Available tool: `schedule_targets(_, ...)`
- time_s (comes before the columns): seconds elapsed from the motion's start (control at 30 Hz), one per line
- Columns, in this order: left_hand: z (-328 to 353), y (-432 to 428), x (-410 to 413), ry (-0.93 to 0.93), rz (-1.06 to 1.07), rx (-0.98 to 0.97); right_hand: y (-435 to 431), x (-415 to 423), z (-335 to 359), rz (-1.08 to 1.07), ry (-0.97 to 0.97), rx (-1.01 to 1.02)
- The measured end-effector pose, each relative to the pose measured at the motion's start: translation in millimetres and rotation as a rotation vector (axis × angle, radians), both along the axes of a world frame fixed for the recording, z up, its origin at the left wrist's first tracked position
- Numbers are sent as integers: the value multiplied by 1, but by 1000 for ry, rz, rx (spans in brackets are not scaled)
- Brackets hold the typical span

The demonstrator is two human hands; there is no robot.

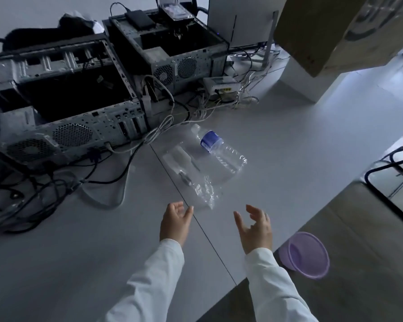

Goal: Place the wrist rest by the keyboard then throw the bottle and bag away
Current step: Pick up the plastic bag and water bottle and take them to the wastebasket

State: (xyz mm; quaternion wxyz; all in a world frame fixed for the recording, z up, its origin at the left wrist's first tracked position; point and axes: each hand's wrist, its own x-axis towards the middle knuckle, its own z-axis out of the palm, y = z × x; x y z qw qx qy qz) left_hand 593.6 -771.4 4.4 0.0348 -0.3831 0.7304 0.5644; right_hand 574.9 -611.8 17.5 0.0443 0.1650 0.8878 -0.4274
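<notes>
— So where is the bottle [221, 148] lying?

— On its side on the white desk [289, 140], just in front of the open computer cases. It is a clear plastic water bottle with a blue label. Its long axis runs diagonally: the neck points up and to the left, toward the tangle of grey cables [158, 131], and the base points down and to the right.

— And the bag?

— The clear plastic bag [193, 177] lies flat beside the bottle, on its near left side, and their edges seem to touch or overlap; I cannot tell which. Its long axis follows nearly the same diagonal, with the crumpled end nearest the hands. Something small and dark shows through the film; I cannot make out what.

— What are the hands doing?

— Both hover above the desk, short of the bag, in white sleeves. The left hand [175, 223] has its fingers loosely curled and apart, grasping nothing. The right hand [256, 225] is likewise empty, fingers spread and bent.

— Anything by the desk's edge?

— A purple waste bin [308, 254] stands on the floor below, just right of the right wrist.
</notes>
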Motion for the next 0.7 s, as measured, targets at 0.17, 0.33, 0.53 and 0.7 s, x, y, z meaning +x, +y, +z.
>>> schedule_targets(0.17,-10,0,-35,-105,58,2,1,-57,-6,-27,15,35)
schedule_targets(0.33,-13,8,-85,-135,212,22,4,-130,-7,90,20,139)
schedule_targets(0.53,-20,30,-132,-215,433,-96,8,-187,-22,268,-84,234)
schedule_targets(0.7,-29,41,-155,-267,488,-218,12,-208,-38,372,-119,268)
